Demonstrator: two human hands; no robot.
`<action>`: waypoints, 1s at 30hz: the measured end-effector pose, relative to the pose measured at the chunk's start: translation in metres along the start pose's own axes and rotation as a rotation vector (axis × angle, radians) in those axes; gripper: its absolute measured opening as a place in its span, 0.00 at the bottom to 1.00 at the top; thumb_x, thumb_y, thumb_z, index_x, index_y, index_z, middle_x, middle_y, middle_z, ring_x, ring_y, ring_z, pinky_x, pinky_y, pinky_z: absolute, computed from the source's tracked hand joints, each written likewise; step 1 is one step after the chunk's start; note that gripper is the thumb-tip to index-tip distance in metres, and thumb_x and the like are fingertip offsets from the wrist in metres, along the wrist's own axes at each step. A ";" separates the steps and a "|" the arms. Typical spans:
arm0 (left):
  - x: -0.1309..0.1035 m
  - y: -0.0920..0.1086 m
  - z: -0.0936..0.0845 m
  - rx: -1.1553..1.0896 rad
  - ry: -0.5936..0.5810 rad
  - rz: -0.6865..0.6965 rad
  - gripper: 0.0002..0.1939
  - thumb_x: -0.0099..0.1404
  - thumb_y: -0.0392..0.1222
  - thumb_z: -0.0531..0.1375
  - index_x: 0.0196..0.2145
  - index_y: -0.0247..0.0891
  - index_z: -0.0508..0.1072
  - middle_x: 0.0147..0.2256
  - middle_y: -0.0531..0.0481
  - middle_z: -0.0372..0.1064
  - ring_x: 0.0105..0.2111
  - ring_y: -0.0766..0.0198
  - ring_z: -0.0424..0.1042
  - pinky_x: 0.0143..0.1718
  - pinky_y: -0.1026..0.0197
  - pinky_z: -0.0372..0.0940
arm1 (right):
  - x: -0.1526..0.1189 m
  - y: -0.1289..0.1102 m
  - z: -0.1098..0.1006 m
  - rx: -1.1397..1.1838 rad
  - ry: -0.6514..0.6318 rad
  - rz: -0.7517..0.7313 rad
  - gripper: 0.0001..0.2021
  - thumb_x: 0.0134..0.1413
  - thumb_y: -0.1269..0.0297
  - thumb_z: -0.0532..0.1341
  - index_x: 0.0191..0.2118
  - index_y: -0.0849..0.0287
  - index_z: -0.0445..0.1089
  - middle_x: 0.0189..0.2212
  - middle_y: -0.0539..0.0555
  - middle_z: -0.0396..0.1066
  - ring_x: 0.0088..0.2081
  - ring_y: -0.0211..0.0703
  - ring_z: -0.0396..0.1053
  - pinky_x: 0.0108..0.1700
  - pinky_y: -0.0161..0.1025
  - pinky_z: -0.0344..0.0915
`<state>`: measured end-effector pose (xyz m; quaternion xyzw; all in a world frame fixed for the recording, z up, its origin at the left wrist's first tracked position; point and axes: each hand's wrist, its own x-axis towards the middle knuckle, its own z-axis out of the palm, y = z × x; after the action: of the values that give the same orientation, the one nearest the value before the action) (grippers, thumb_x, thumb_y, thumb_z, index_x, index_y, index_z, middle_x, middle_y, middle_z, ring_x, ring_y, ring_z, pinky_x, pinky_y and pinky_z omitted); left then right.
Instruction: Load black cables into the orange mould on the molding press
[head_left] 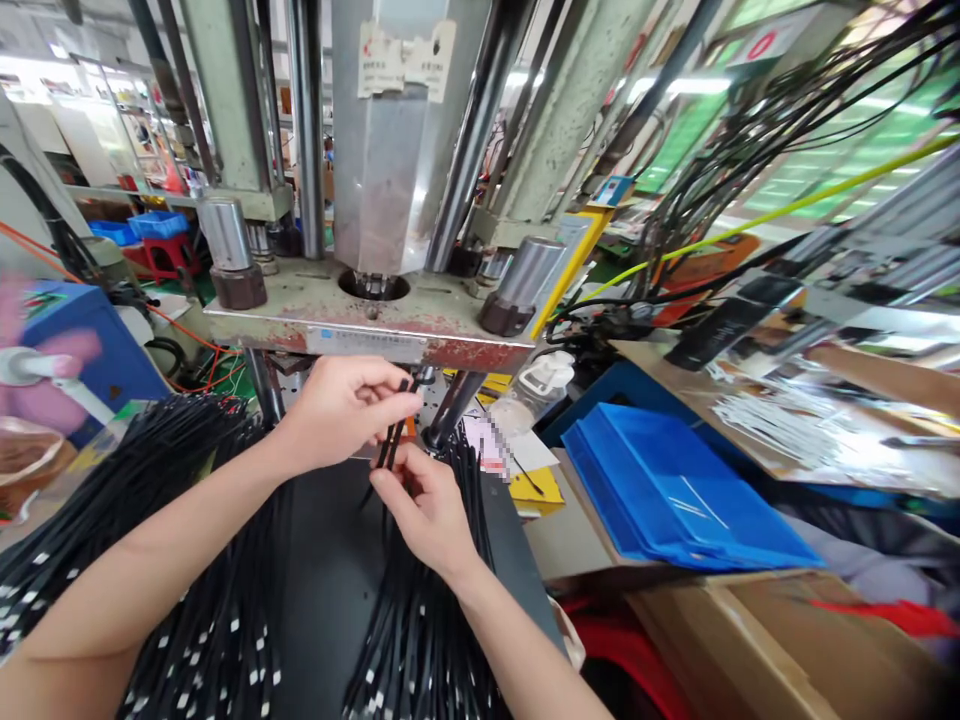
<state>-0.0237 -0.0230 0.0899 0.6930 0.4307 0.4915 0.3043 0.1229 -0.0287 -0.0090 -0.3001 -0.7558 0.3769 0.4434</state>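
Both of my hands are raised over the dark worktop [330, 560], just in front of the press. Pinched between thumb and fingers of my left hand [345, 405] are the upper ends of a few thin black cables [390, 443]. Lower down, my right hand [427, 500] has its fingers closed on the same cables. A thick bundle of black cables with small white tips [420, 640] lies beneath my right hand. Larger piles of similar cables [217, 600] spread under and beside my left forearm. The exact ends inside my left fingers are hidden.
The press's red-worn steel plate [465, 335] stands close ahead, with metal columns. To the right are stacked blue trays [660, 490], a cardboard box [742, 640] and a clear plastic jug [544, 380]. A pink fan [45, 365] is at left. Another person's arm [885, 375] reaches in at right.
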 end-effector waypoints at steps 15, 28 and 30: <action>0.021 -0.066 0.014 0.491 -0.115 0.232 0.11 0.62 0.39 0.60 0.42 0.37 0.69 0.36 0.48 0.72 0.29 0.65 0.71 0.33 0.61 0.67 | 0.101 0.093 -0.029 -0.458 0.138 0.149 0.07 0.53 0.65 0.60 0.27 0.58 0.72 0.22 0.48 0.70 0.26 0.38 0.66 0.31 0.32 0.58; 0.018 -0.127 0.016 1.056 -0.568 0.099 0.30 0.71 0.57 0.43 0.65 0.43 0.55 0.65 0.44 0.51 0.64 0.57 0.53 0.66 0.44 0.36 | 0.101 0.094 -0.026 -0.556 0.102 0.216 0.13 0.54 0.76 0.57 0.42 0.59 0.74 0.40 0.57 0.75 0.42 0.43 0.73 0.49 0.37 0.64; 0.041 -0.134 0.015 1.027 -0.579 0.003 0.30 0.71 0.57 0.39 0.65 0.43 0.55 0.65 0.46 0.50 0.64 0.57 0.52 0.66 0.45 0.36 | 0.092 0.094 -0.025 -0.621 0.096 0.222 0.11 0.54 0.74 0.58 0.42 0.59 0.73 0.39 0.57 0.74 0.41 0.44 0.72 0.48 0.38 0.64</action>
<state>-0.0438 0.0732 -0.0111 0.8581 0.5122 0.0113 0.0343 0.1173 0.1022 -0.0386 -0.5187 -0.7756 0.1602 0.3221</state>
